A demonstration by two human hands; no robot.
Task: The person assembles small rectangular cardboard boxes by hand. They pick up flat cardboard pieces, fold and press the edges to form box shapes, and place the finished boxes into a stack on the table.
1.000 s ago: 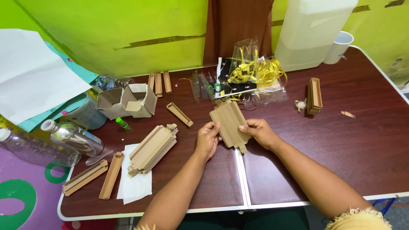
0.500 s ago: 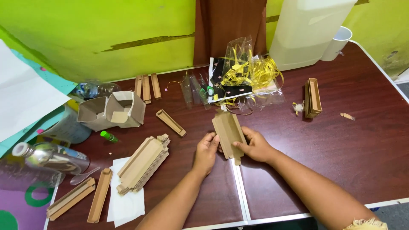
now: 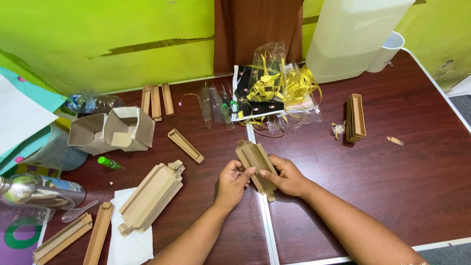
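A flat, unfolded brown cardboard box blank (image 3: 256, 167) lies slanted over the middle seam of the dark red-brown table (image 3: 422, 172), and both of the person's hands are on it. The left hand (image 3: 231, 182) grips its left edge, thumb on top and fingers curled under. The right hand (image 3: 287, 176) presses on its right side, fingers closed over the card, so each hand holds the blank in a narrow pinch.

Just left of the hands, a stack of the same flat blanks (image 3: 149, 196) rests partly on a sheet of white paper (image 3: 128, 240). Beyond it, near the table's lower left edge, lie two folded narrow cardboard boxes (image 3: 81, 235). Another single narrow box (image 3: 185, 145) lies above the hands, apart from them. Farther left stands an open cardboard carton (image 3: 115, 128), with a small green-capped tube (image 3: 109, 162) just in front of it and plastic bottles (image 3: 29, 191) at the table's left edge.

Against the green wall (image 3: 108, 29) three more narrow boxes (image 3: 156, 100) lie side by side. Clear plastic sleeves (image 3: 213, 105) and a tangle of gold ribbon (image 3: 284, 83) sit behind the blank. To the right, well apart, a small stack of folded boxes (image 3: 355, 118) stands on edge, and a white container (image 3: 351, 37) stands at the back.
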